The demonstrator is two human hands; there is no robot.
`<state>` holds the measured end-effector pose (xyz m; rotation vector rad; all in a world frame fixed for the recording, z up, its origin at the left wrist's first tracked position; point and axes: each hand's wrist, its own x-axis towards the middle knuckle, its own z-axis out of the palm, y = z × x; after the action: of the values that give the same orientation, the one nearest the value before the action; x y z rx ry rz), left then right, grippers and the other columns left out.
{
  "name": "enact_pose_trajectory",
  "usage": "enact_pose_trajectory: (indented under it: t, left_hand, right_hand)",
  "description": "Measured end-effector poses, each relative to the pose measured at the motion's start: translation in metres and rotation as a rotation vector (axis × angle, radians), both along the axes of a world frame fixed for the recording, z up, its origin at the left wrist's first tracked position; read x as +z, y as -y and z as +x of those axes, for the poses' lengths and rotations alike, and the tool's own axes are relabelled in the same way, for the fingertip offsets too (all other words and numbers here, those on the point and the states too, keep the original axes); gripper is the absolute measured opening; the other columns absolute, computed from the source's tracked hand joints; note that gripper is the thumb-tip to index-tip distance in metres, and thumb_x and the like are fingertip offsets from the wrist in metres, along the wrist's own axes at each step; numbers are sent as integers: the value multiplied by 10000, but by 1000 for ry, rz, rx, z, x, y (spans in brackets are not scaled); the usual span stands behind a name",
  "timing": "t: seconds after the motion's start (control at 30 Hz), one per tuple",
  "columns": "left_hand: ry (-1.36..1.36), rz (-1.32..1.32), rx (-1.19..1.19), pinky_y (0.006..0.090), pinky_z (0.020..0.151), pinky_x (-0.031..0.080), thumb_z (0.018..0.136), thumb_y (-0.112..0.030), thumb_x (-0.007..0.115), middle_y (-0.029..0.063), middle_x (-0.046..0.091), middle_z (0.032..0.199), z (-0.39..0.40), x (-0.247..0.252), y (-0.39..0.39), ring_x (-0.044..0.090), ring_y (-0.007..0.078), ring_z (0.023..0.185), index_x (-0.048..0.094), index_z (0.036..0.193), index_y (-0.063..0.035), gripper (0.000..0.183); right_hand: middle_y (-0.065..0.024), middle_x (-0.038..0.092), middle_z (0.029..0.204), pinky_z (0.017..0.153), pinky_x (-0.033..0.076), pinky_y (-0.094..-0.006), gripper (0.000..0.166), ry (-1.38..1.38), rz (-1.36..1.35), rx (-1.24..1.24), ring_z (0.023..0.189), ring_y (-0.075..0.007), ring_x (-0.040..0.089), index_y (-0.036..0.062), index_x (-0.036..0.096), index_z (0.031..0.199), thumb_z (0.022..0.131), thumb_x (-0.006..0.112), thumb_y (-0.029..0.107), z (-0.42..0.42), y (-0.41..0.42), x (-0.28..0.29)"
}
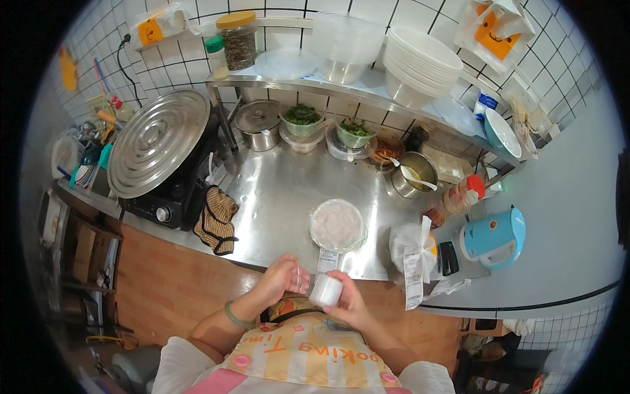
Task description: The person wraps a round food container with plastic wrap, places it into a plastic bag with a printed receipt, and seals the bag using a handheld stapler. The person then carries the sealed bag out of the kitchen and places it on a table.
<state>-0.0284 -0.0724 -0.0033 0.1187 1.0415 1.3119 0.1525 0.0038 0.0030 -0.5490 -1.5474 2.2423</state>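
My right hand grips a small white cylinder, perhaps a roll of film, in front of my apron. My left hand is just to its left, fingers bent, with a shiny, see-through edge at the fingertips; whether it holds something is unclear. Beyond the hands, a round clear plastic container with pale contents sits covered on the steel worktop. A printed paper slip hangs from its near side, over the counter edge.
At left are a large steel lid over a black cooker and a striped cloth. A knotted white bag, black stapler and blue kettle stand right. Stacked plastic tubs fill the shelf above.
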Motion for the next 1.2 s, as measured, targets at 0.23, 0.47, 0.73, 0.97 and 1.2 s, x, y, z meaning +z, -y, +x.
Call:
enact_pose_trajectory:
  t: [0.23, 0.47, 0.73, 0.97, 1.2]
  left_hand:
    - [-196, 17, -365, 242, 617, 480, 757, -132, 584, 92, 537, 854, 14, -8, 28, 553, 139, 758, 435, 1027, -43, 321]
    - [-386, 175, -517, 198, 617, 465, 726, -44, 619, 34, 602, 758, 7, -23, 42, 567, 96, 684, 597, 795, -4, 82]
    - [-896, 404, -609, 211, 527, 424, 728, -89, 611, 61, 600, 712, -19, 12, 25, 538, 100, 602, 629, 789, -24, 91]
    - [-1430, 393, -217, 260, 525, 400, 727, -119, 587, 90, 544, 747, -55, -29, -30, 496, 181, 564, 613, 768, -49, 85]
    - [-1395, 240, 73, 254, 490, 376, 733, -119, 586, 52, 499, 701, -78, -111, -100, 456, 127, 525, 612, 774, -51, 84]
  right_hand:
    - [-11, 423, 889, 763, 361, -219, 373, 203, 341, -89, 854, -98, 425, 24, 475, 1042, 694, 610, 4, 20, 27, -17]
    - [-68, 483, 1025, 795, 392, -267, 321, 94, -472, -152, 977, -149, 465, 2, 484, 1048, 764, 545, 138, 33, 21, -11]
    - [-56, 509, 993, 769, 394, -270, 382, 463, -542, 200, 891, -142, 499, 43, 467, 1078, 740, 499, 219, 46, -4, 10]
    - [-102, 501, 998, 829, 392, -347, 389, 305, -899, 46, 932, -211, 498, 14, 391, 1079, 720, 485, 129, 45, -17, -39]
    - [-122, 475, 1003, 821, 404, -329, 359, 275, -888, -367, 919, -241, 492, 3, 395, 1048, 717, 504, 88, -5, -23, -73]
